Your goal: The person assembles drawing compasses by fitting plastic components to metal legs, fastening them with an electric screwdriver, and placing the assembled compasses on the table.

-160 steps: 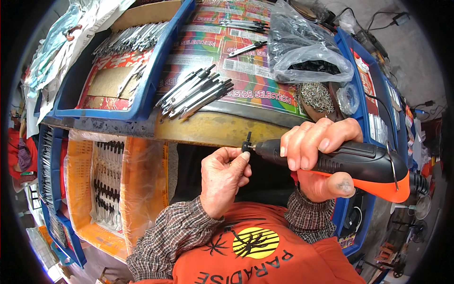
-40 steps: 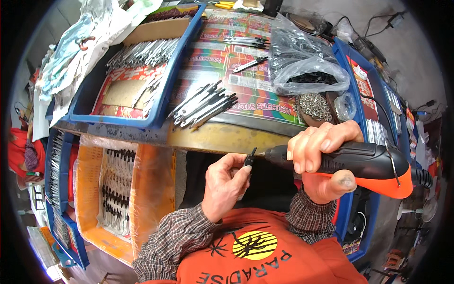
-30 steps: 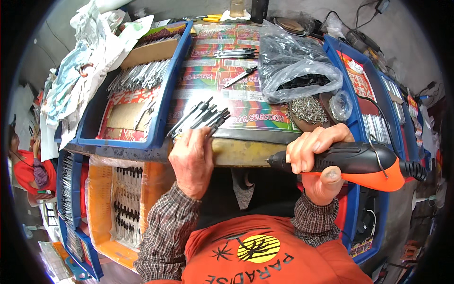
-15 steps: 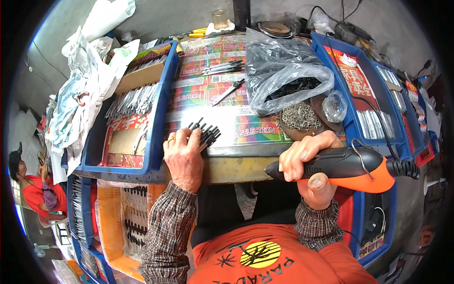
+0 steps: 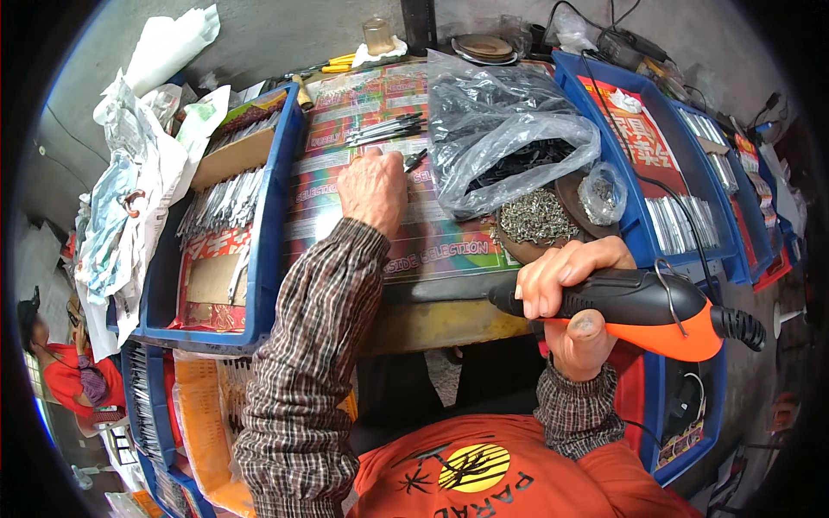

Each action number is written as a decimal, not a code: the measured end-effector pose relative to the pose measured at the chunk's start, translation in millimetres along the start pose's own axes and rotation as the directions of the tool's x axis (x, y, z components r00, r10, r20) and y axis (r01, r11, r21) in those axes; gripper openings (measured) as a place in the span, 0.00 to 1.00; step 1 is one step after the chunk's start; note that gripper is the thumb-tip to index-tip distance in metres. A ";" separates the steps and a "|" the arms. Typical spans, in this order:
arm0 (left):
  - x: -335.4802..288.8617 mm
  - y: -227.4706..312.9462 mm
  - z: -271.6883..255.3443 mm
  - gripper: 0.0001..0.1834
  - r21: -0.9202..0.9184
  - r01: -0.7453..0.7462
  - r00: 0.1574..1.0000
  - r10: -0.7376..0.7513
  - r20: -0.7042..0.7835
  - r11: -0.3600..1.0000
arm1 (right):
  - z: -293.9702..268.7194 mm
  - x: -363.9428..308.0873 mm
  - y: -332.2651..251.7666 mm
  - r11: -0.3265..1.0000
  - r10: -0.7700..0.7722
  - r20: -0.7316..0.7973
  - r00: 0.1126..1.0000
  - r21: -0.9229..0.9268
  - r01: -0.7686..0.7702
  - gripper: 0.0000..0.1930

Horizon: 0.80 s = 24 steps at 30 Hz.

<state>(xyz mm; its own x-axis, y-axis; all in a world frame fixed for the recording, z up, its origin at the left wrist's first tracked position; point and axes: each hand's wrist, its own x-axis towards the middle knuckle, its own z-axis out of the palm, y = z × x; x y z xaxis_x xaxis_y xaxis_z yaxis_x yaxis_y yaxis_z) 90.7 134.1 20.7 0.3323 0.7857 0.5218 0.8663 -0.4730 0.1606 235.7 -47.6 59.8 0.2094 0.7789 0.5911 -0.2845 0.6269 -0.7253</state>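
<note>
At 8 o'clock, far off, sits a person in a red top (image 5: 82, 380). Closer in, also toward 8 o'clock, is an orange crate (image 5: 200, 406); a blue tray (image 5: 273, 233) of slim silver pieces lies at 9 to 10.

The left forearm, in a checked sleeve (image 5: 315, 345), comes up from 7 o'clock and reaches well out over the table, aimed between 12 and 1. The left hand (image 5: 373, 190) is back-up at 11 o'clock from the view's middle, its fingers bent and fairly close together, the knuckles toward 12. The fingertips are hidden, so I cannot tell whether they pinch anything. A bunch of silver-and-black pieces (image 5: 387, 129) lies just beyond it at 12; a single silver-and-black piece (image 5: 416, 161) shows its dark end right beside the hand at 2, and I cannot tell whether they touch.

At 1 o'clock lies a clear bag of black parts (image 5: 471, 99), with a heap of small metal bits (image 5: 535, 217) at 2.

The right hand (image 5: 570, 298), at 3 to 4, grips a corded power tool (image 5: 643, 298) in black and orange: four fingers pressed together and curled over the top, thumb apart on the near side. The tool's nose points to 9, its cord end to 3.
</note>
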 end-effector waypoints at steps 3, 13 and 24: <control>11.8 5.6 11.7 0.08 0.041 0.025 0.994 -0.029 0.101 0.999 | -6.7 1.9 1.0 0.999 -0.031 -0.016 0.999 -0.038 0.031 0.23; 17.7 11.2 27.4 0.07 0.073 0.045 0.998 -0.048 0.043 0.996 | -12.3 9.0 10.9 0.984 -0.129 -0.085 0.988 -0.138 0.116 0.22; 4.9 8.6 -2.3 0.07 -0.354 0.021 0.981 -0.088 -0.175 0.935 | -11.5 11.6 17.4 0.981 -0.137 -0.119 0.983 -0.155 0.118 0.19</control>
<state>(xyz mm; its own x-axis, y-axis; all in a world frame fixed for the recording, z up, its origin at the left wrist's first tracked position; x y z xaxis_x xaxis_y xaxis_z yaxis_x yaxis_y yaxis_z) 98.9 133.0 26.6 0.1839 0.7424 0.6442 0.6848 -0.5669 0.4579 244.0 -27.4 49.9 0.3567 0.6818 0.6387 -0.1094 0.7094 -0.6963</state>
